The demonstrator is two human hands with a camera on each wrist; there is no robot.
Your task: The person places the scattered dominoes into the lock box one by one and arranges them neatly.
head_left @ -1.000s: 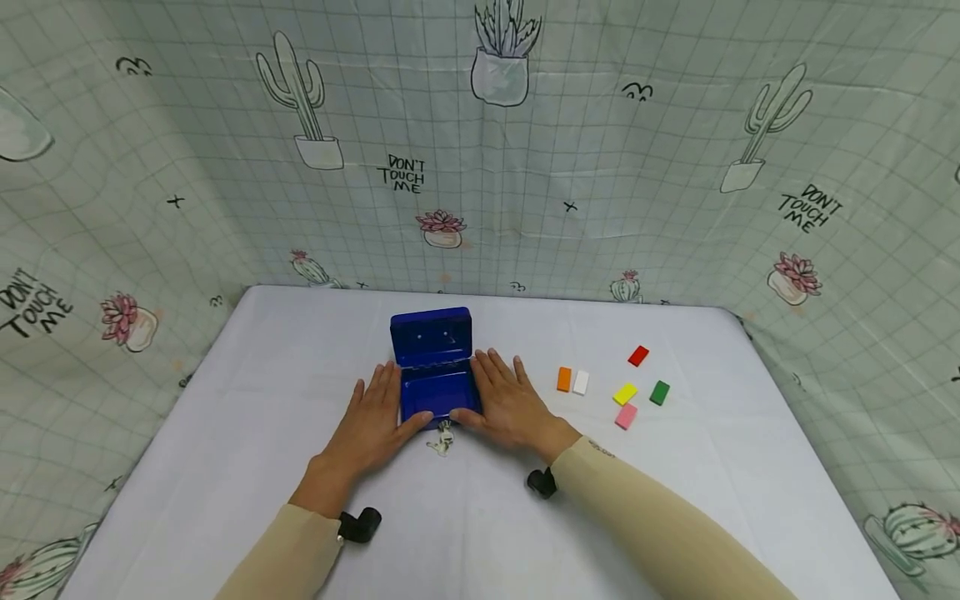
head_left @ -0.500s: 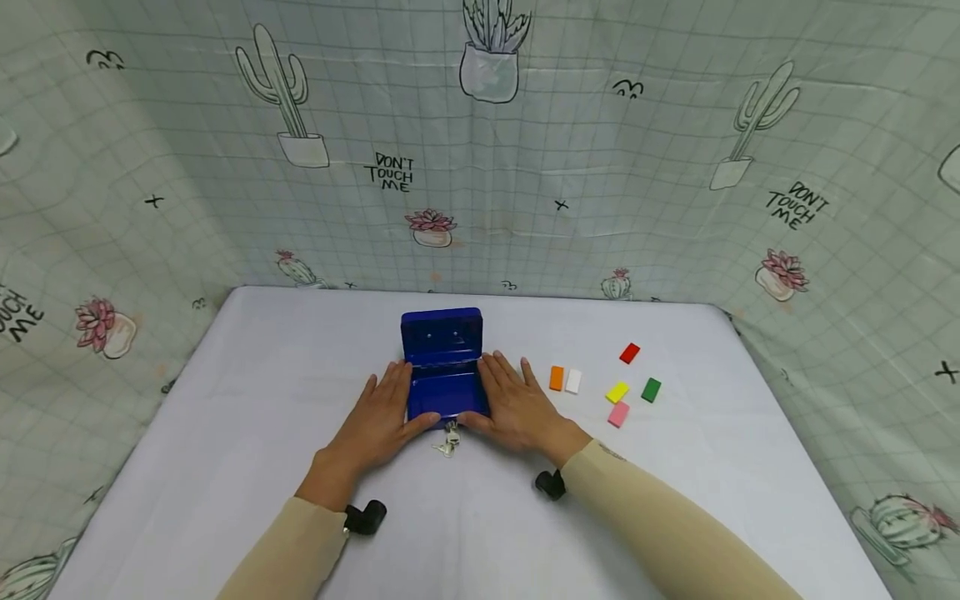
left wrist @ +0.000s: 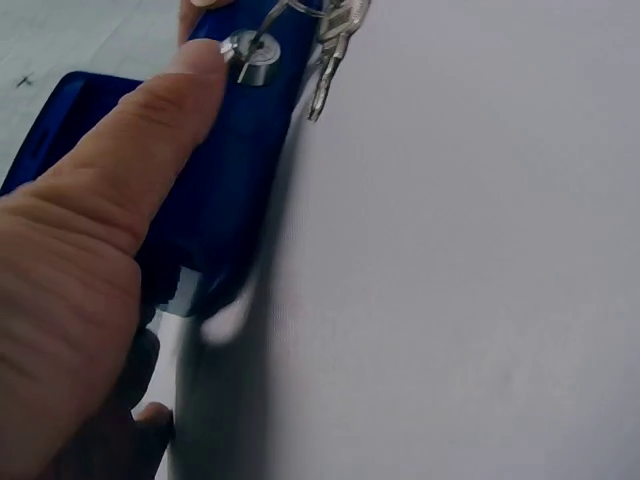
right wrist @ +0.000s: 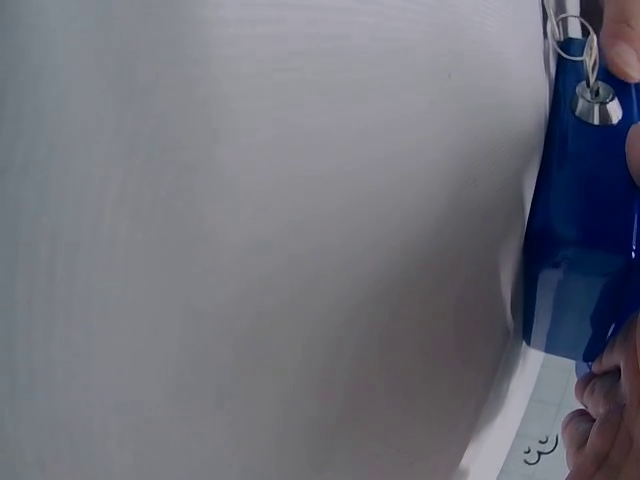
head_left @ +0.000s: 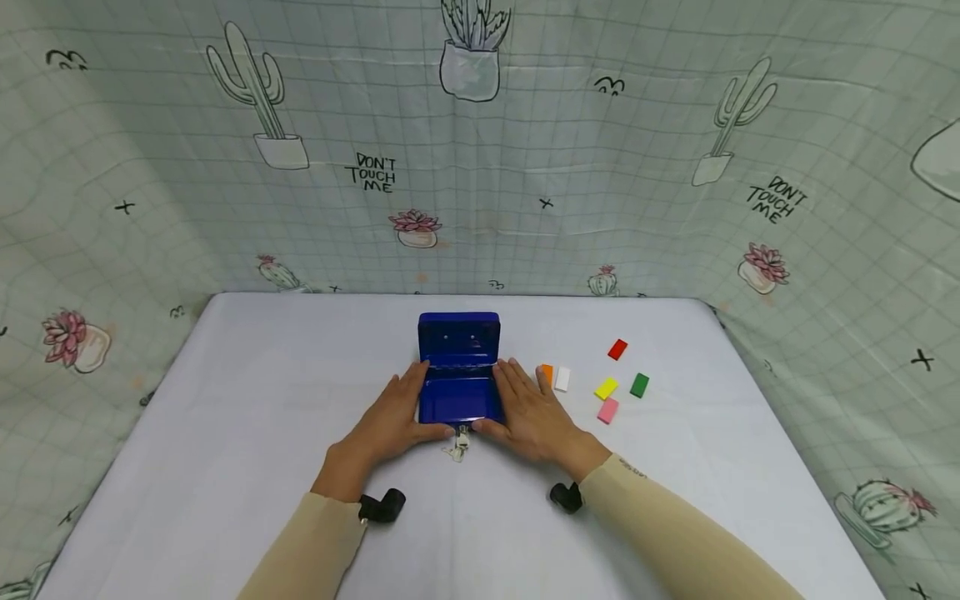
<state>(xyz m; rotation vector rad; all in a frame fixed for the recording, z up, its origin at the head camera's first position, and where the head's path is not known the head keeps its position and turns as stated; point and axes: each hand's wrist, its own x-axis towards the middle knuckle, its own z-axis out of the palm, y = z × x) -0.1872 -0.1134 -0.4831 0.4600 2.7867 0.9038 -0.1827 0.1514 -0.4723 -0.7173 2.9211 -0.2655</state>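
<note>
A small blue metal cash box (head_left: 462, 402) stands on the white table, its lid (head_left: 459, 337) raised and its inside bare. A ring of keys (head_left: 459, 446) hangs from a key in the front lock (left wrist: 258, 55). My left hand (head_left: 386, 421) lies along the box's left side with fingers stretched out and the thumb (left wrist: 150, 140) across the front edge. Opposite it, my right hand (head_left: 540, 421) presses the right side with straight fingers, its thumb at the front near the lock. In the right wrist view, only parts of that hand show.
Right of the box lie orange (head_left: 547, 375), white (head_left: 562, 379), yellow (head_left: 606, 388), pink (head_left: 608, 410), green (head_left: 640, 385) and red (head_left: 617, 349) blocks. My right fingertips are close to the orange one. A cactus-print cloth (head_left: 480, 167) rises behind the table (head_left: 225, 400).
Between both hands, the open box has slid right across the table, closer to the orange block. The keys moved along with it. The head view has turned slightly right.
</note>
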